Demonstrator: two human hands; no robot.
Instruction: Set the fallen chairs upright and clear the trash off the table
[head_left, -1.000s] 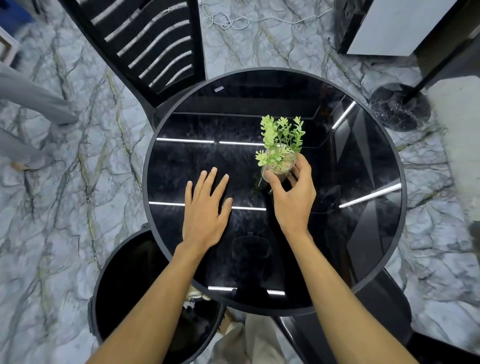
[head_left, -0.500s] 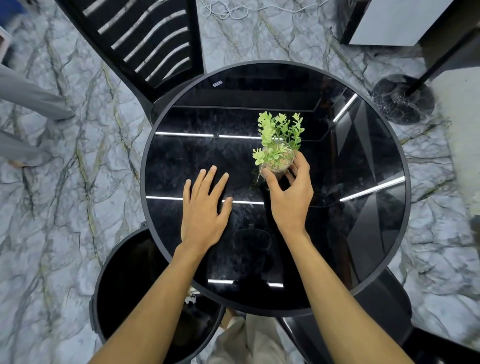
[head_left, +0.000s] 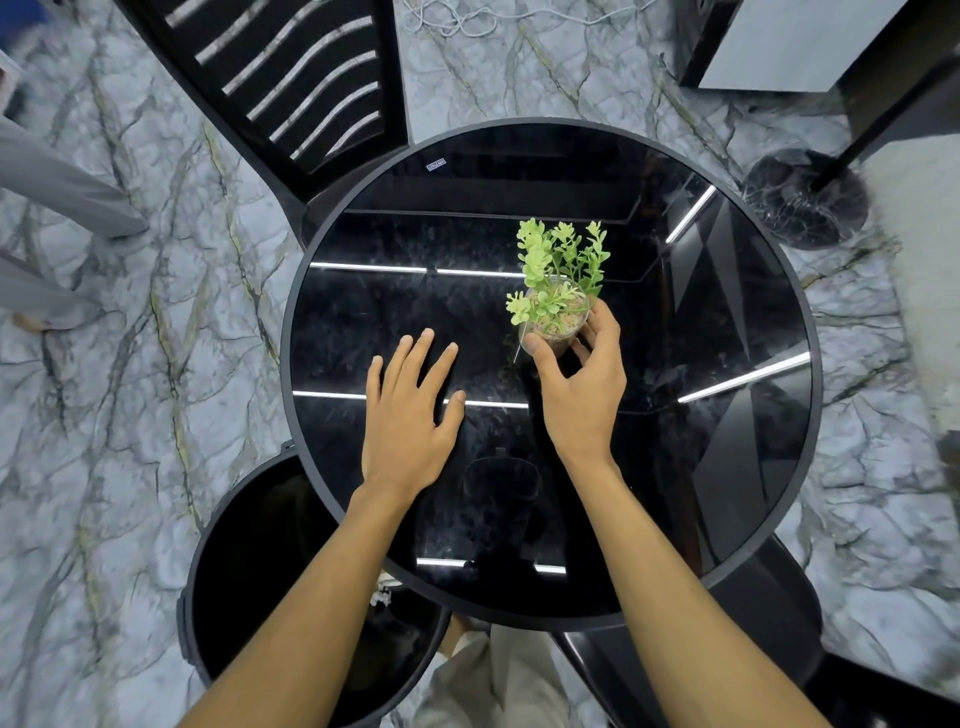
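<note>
Right hand (head_left: 582, 389) cupping plant pot (head_left: 555, 325) (left hand (head_left: 408, 415) flat)

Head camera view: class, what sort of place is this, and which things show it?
Probably a dining or sitting corner of a home or café: a round glossy black table with a small potted plant, a slatted chair pulled up to it, and a marble-patterned floor.

Both forearms were bare from elbow to wrist, with no sleeves, watch or rings showing on the left hand (head_left: 410, 415) or right hand (head_left: 584, 400), and light beige trousers (head_left: 493, 675) covered the legs below.
</note>
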